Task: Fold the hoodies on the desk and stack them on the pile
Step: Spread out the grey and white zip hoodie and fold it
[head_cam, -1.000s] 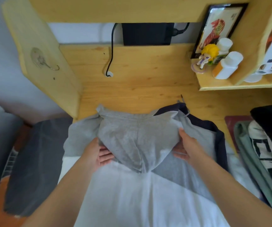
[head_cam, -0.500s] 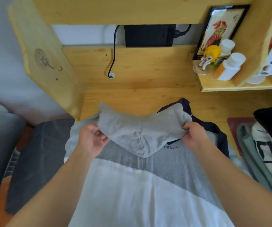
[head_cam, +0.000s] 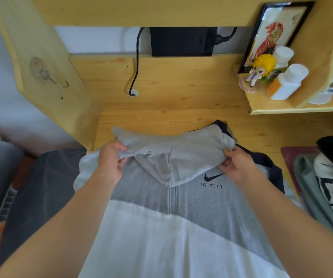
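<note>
A grey-and-white zip-front fleece hoodie (head_cam: 181, 227) lies front up on the pale wooden bench (head_cam: 181, 119), its white lower body nearest the camera. Beyond that, the left hand (head_cam: 111, 159) and the right hand (head_cam: 235, 164) each pinch a side edge of its light grey hood (head_cam: 173, 151), fingers curled on the cloth, with the hood spread over the collar. To the right sits a pile of folded dark, white and green garments (head_cam: 326, 187). Farther back, a black cable (head_cam: 136, 63) drops to the bench.
</note>
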Action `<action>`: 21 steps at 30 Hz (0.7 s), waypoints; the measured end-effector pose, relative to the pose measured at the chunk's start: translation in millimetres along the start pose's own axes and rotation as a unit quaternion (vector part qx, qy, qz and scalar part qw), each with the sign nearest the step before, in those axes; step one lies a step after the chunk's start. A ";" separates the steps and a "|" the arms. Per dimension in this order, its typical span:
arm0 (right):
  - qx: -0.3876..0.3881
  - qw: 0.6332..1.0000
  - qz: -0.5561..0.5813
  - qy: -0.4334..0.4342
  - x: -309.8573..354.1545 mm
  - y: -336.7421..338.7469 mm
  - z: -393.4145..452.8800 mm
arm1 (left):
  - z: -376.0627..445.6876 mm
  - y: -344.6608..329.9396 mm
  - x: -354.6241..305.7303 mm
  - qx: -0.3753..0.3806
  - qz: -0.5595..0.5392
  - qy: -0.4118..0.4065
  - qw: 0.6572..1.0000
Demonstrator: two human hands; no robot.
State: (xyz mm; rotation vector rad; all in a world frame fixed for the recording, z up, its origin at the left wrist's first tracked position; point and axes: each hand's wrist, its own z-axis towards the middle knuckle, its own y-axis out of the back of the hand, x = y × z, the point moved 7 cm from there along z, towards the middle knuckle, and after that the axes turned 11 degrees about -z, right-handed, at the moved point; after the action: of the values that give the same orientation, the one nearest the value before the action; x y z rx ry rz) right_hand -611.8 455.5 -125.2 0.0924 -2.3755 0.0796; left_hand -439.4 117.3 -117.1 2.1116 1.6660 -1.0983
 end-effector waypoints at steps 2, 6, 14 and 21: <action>-0.003 1.000 -0.001 -0.005 -5.0 -1.0 -1.7 | -5.7 1.3 10.1 0.034 -0.074 0.012 0.997; 0.019 0.998 0.039 -0.048 -20.8 -16.4 -13.5 | -4.0 3.7 27.0 0.034 -0.036 0.043 0.998; 0.068 0.989 -0.024 -0.126 -77.6 -85.0 -53.6 | -2.4 -22.8 13.8 0.027 0.016 0.050 0.998; 0.060 0.970 -0.195 -0.131 -101.6 -52.8 -91.6 | 2.0 6.6 18.6 0.070 0.003 0.058 0.996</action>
State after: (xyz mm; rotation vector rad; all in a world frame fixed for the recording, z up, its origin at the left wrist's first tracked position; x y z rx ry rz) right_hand -470.8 415.1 -127.9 0.6605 -2.5660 0.0232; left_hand -432.8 127.7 -132.8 2.3064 1.6766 -1.1409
